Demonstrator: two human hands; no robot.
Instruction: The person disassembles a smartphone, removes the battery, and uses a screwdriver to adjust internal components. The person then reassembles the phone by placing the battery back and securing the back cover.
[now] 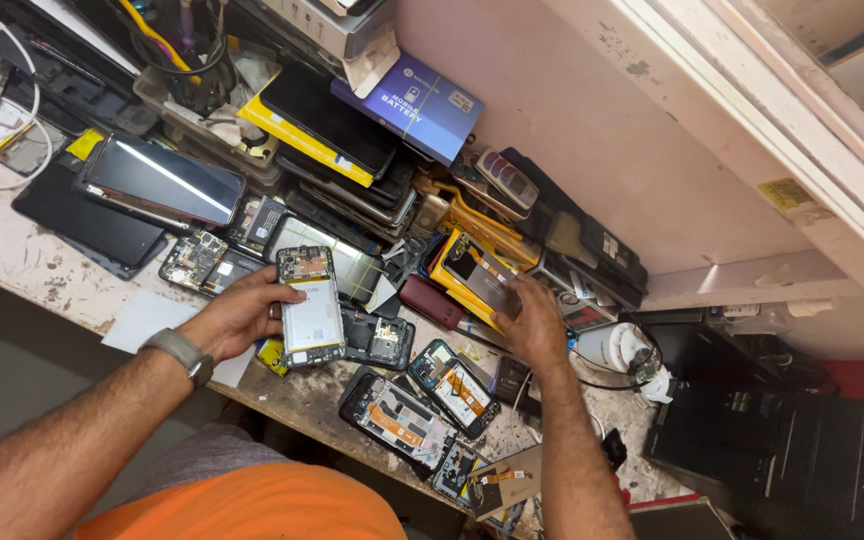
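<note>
Head view: the left hand (237,315) closes its grip on an opened phone body with a pale silver battery (311,306), long axis running away from the person, camera end farthest. The right hand (532,325) has its grip narrowed on a dark phone panel (480,272) lying on a yellow flat package (452,282). Beyond both, a blue rectangular box (422,105) leans against the pink wall (592,130) above the cluttered tabletop (22,262).

At frame centre our left hand (237,318) grips an opened phone (311,308), its pale battery facing up. Right of centre our right hand (532,325) rests its fingers (514,296) on a phone part (479,272) atop a yellow case. More opened phones (399,421) lie on the worktop (12,255) below; a blue box (420,105) sits at upper centre.
</note>
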